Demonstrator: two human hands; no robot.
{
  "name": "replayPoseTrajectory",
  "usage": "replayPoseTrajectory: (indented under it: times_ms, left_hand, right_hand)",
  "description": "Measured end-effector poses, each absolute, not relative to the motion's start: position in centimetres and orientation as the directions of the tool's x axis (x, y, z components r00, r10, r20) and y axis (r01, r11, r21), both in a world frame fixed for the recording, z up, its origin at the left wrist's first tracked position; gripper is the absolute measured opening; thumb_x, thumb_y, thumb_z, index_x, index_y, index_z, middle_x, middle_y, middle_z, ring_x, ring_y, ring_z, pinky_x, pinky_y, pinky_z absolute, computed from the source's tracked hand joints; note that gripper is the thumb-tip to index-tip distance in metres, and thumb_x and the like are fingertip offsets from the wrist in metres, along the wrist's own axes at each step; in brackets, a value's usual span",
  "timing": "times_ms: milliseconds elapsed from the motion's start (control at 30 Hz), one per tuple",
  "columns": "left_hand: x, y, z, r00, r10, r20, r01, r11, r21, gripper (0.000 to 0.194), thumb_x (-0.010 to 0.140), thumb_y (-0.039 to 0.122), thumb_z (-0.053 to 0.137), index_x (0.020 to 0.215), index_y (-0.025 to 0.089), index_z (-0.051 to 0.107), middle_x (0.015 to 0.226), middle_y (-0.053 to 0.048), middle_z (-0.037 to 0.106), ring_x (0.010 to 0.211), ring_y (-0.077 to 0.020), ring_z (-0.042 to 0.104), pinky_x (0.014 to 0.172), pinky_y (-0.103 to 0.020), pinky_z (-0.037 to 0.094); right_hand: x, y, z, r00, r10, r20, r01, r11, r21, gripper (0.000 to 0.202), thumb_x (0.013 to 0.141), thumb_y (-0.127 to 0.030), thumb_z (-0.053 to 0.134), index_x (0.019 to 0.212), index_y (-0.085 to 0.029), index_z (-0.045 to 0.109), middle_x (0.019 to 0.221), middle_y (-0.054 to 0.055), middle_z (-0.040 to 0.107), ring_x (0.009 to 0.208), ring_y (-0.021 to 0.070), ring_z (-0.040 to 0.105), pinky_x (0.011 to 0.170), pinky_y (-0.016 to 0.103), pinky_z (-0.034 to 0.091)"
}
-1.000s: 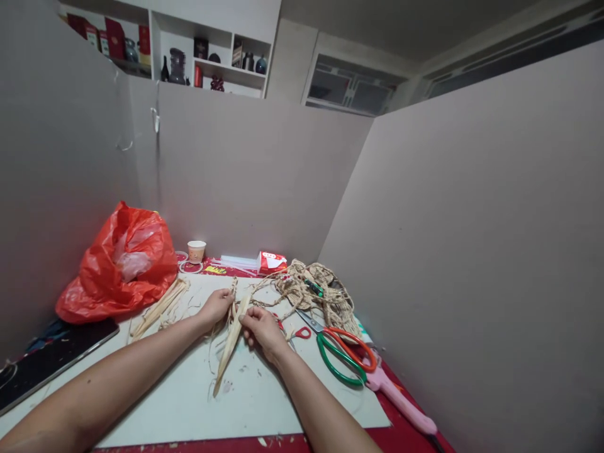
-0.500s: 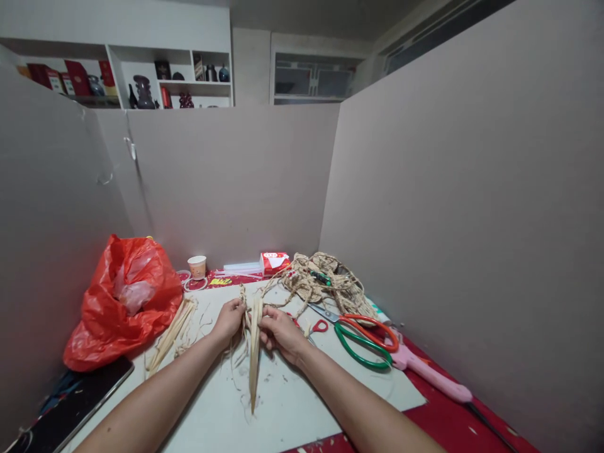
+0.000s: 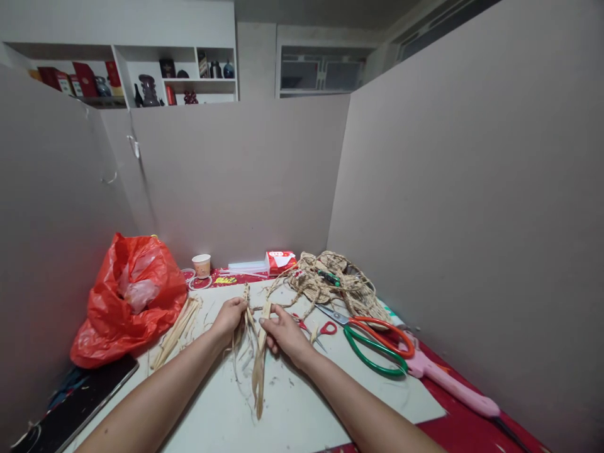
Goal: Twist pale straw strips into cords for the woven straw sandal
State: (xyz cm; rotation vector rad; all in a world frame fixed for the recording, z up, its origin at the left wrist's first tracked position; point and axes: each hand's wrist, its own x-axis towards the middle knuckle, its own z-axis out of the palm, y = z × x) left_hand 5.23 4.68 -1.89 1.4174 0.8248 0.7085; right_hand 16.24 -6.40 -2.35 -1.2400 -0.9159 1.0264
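- Strip [image 3: 263, 340] of pale fibre lies over the middle of the board [image 3: 302, 402], its far end in the right hand [image 3: 285, 333], its near end pointing toward the person and looking split lengthwise.
- Right hand: thumb and fingers pinch the strip from its right side.
- Left hand [image 3: 232, 314]: fingers close on a braid [image 3: 246, 292], whose tip shows beyond them; loose strands trail toward the near side.
- Left of the hands, a bundle [image 3: 177, 332] of similar strips lies near the red bag [image 3: 108, 314].
- Right of the right hand are small scissors [image 3: 328, 328], then large scissors [image 3: 348, 321] with one orange and one green handle.
- Far right, a heap of rope [image 3: 311, 289]; far beyond the hands, a cup [image 3: 202, 267] and a red box [image 3: 280, 263].
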Motion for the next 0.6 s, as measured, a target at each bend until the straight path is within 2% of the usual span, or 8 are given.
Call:
replayPoseTrajectory:
  times_ms: [100,200,300,400,600]
  left_hand:
    - [5.5,4.3,-2.0,0.538,0.842,-0.039,0.051,0.014,0.999,0.027,0.073,0.041,0.058,0.064,0.018,0.048,0.05,0.003,0.053,0.037,-0.0075,0.039,0.042,-0.021,0.029]
    - [5.5,4.0,-2.1,0.518,0.855,-0.009,0.043,-0.015,0.999,0.028,0.072,0.041,0.059,0.063,0.018,0.047,0.047,0.004,0.051,0.039,-0.0086,0.042,0.044,-0.021,0.031]
    - [5.5,3.8,-2.2,0.505,0.863,0.006,0.033,-0.026,0.999,0.026,0.072,0.038,0.06,0.062,0.018,0.048,0.045,0.005,0.048,0.041,-0.0091,0.042,0.046,-0.021,0.032]
    - [5.5,3.8,-2.3,0.486,0.874,0.021,0.017,-0.033,0.999,0.021,0.072,0.034,0.059,0.063,0.017,0.049,0.049,0.005,0.049,0.045,-0.0096,0.043,0.049,-0.022,0.032]
    - [5.8,3.7,-2.6,0.41,0.909,0.075,0.016,-0.089,0.996,0.02,0.073,0.026,0.056,0.057,0.017,0.046,0.05,0.005,0.043,0.049,-0.0091,0.039,0.052,-0.022,0.031]
  right_hand:
    - [16.0,-6.4,-2.3,0.351,0.936,0.005,-0.089,0.039,-0.995,0.031,0.073,-0.045,0.06,0.086,-0.019,0.05,0.035,-0.011,0.048,0.024,0.0058,0.034,0.026,0.014,0.022]
    - [15.8,-6.2,-1.9,0.36,0.933,-0.024,-0.104,0.014,-0.995,0.03,0.075,-0.047,0.057,0.081,-0.018,0.051,0.042,-0.007,0.053,0.028,0.005,0.039,0.03,0.014,0.027]
    - [16.1,-5.6,-1.2,0.289,0.954,-0.084,-0.12,-0.051,-0.991,0.028,0.074,-0.043,0.061,0.075,-0.017,0.053,0.052,-0.003,0.059,0.036,0.0051,0.047,0.035,0.015,0.035]
    - [16.7,-4.8,-0.6,0.195,0.972,-0.129,-0.101,-0.111,-0.989,0.025,0.069,-0.037,0.067,0.071,-0.016,0.054,0.052,-0.002,0.058,0.038,0.0058,0.049,0.038,0.016,0.038]
    - [17.0,-3.6,-1.8,0.181,0.977,-0.11,-0.057,-0.101,-0.993,0.033,0.064,-0.039,0.068,0.066,-0.021,0.041,0.04,-0.008,0.05,0.029,0.0053,0.039,0.03,0.015,0.03]
